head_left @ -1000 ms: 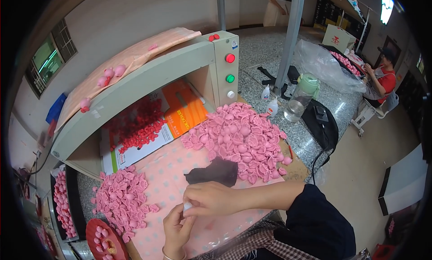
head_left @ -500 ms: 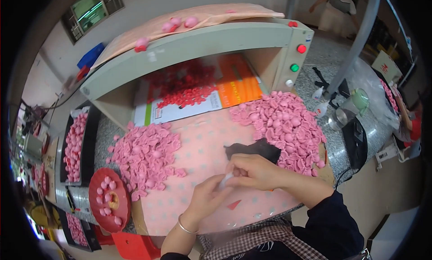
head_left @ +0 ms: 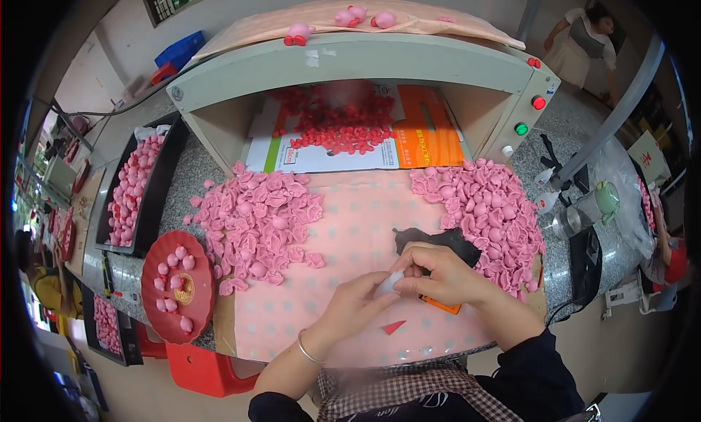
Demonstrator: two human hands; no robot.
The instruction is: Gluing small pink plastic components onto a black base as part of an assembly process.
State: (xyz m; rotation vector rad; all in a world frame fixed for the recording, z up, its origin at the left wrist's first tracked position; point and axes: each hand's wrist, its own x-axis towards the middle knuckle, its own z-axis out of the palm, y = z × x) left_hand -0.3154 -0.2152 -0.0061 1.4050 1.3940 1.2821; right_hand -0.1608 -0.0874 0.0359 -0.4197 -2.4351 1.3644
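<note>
We pinch a small whitish piece [head_left: 389, 282] between both hands, left hand [head_left: 355, 305] at its seven o'clock and right hand [head_left: 438, 274] at three, fingertips closed on it above the pink dotted cloth [head_left: 350, 225]. It looks light, soft and pliable, so we judge a gentle fingertip hold at its edges suits best.

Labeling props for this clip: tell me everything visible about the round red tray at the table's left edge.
The round red tray is a shallow dish that looks like plastic, with a low raised rim. It lies flat at the table's left front edge, overhanging a little, just left of the left pile of pink soft pieces. It holds about nine loose pink pieces, scattered, and something small and gold-brown near its centre. Neither hand touches it.
</note>
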